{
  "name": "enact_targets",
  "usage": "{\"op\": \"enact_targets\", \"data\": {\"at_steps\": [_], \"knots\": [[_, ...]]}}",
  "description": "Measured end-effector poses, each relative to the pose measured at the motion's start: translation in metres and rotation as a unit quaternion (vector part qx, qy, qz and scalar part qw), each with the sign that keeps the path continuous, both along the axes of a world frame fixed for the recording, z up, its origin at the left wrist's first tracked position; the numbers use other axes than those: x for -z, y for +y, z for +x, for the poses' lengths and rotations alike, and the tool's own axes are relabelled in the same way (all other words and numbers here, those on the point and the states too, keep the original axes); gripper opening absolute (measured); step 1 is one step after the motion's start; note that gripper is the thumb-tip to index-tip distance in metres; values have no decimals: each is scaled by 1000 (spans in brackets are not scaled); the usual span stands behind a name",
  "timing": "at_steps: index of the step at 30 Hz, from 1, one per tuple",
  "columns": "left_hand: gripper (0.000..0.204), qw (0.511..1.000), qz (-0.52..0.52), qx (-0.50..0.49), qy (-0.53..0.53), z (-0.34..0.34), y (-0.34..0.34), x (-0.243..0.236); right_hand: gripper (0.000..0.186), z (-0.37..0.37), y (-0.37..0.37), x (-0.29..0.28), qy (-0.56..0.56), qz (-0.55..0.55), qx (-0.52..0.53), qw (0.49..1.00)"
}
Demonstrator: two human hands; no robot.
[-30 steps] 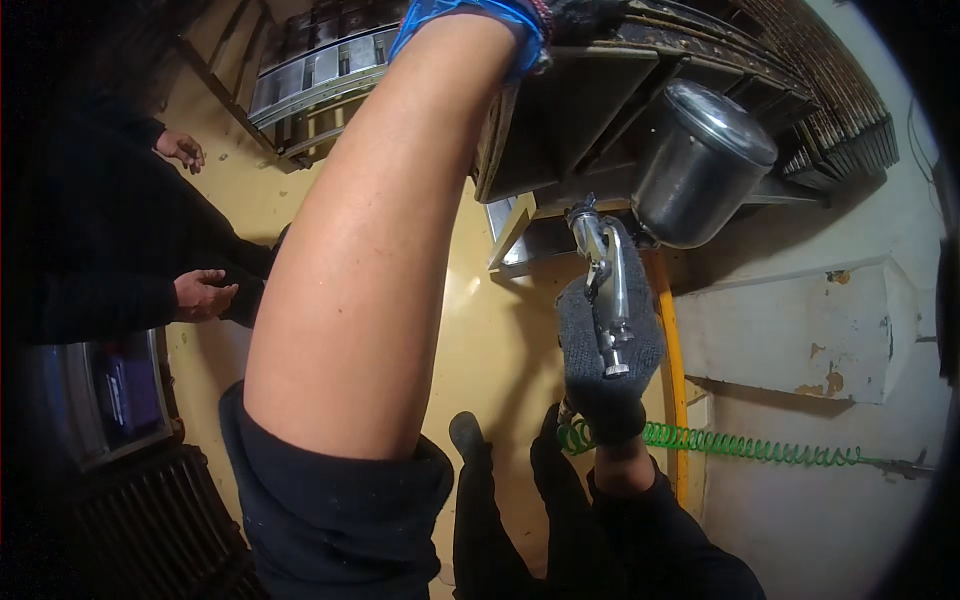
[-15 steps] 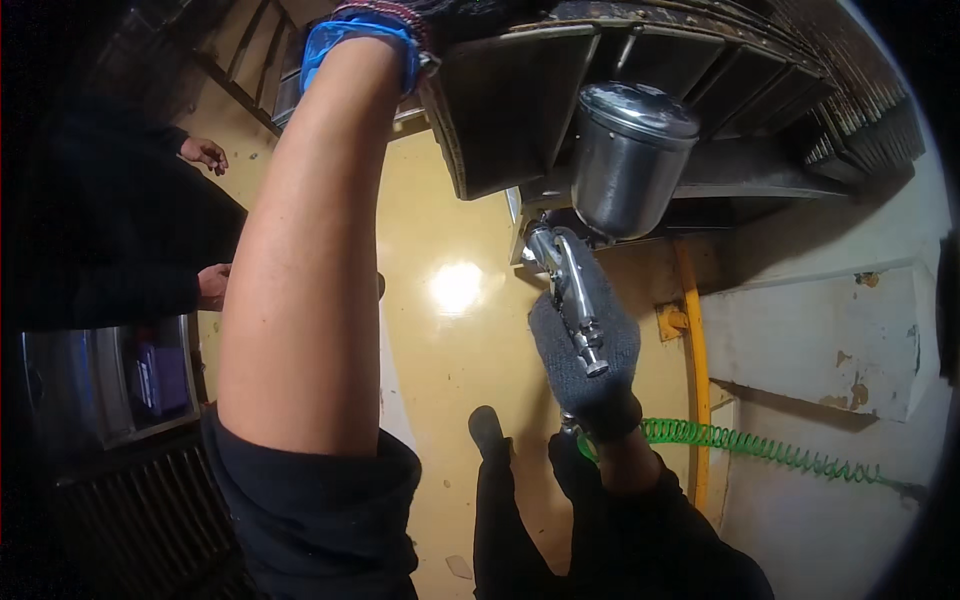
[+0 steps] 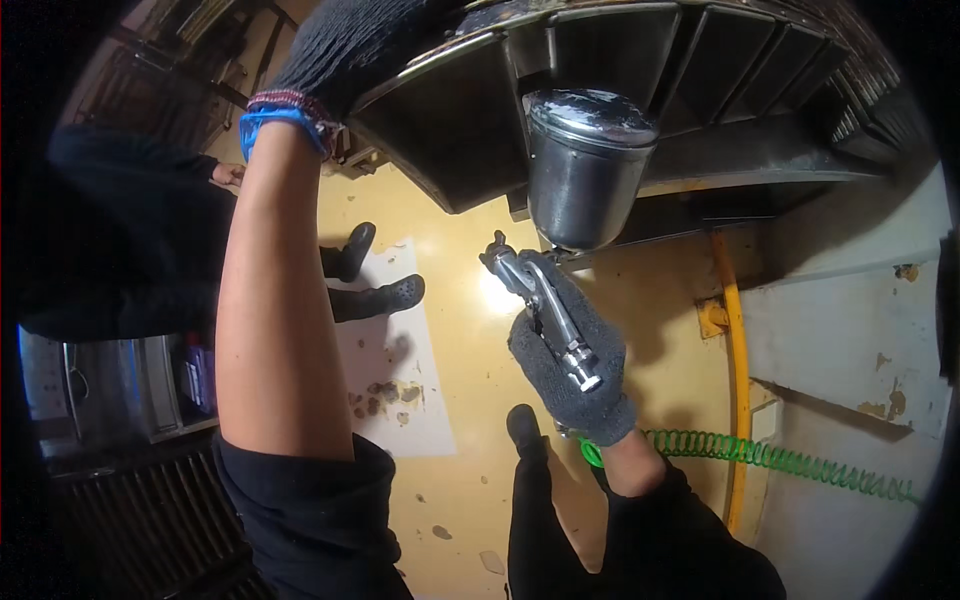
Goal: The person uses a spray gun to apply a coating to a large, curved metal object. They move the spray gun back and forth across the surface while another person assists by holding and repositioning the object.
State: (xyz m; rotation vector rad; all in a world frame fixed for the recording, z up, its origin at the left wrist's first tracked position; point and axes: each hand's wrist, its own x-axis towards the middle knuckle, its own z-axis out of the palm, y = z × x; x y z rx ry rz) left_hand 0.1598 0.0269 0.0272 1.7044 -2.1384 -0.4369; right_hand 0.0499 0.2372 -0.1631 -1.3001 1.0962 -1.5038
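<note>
My right hand (image 3: 580, 375), in a dark grey knitted glove, is closed around a metal spray gun (image 3: 556, 315). The gun's nozzle points up and to the left, and a lidded silver cup (image 3: 582, 185) sits above it. From below the grip a green coiled air hose (image 3: 770, 455) runs off to the right. My left hand (image 3: 360, 45), also gloved, with a blue band at the wrist, reaches to the top edge beside a dark metal rack of slanted panels (image 3: 440, 130). Its fingers are cut off or hidden there.
Another person's dark sleeve (image 3: 120, 290) and shoes (image 3: 390, 297) are at the left. A slatted dark grate (image 3: 150, 515) lies at lower left. To the right, a yellow pipe (image 3: 735, 380) runs along a worn white wall (image 3: 850, 340). The yellowish floor (image 3: 440, 490) has stains.
My left hand has moved left and down, showing more of its glove. The spray gun and right hand have shifted slightly left. The other person's shoes have come into view.
</note>
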Motion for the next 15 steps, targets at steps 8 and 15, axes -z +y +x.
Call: {"op": "enact_targets", "data": {"at_steps": [8,15], "knots": [[54,999,6,-41,12,-5,4,-6,51,-1,-7,-23,-64,-5,9,998],[36,938,-200,204,-197,61,-43,32,57,-4,-19,-35,-46,-37,-46,997]]}}
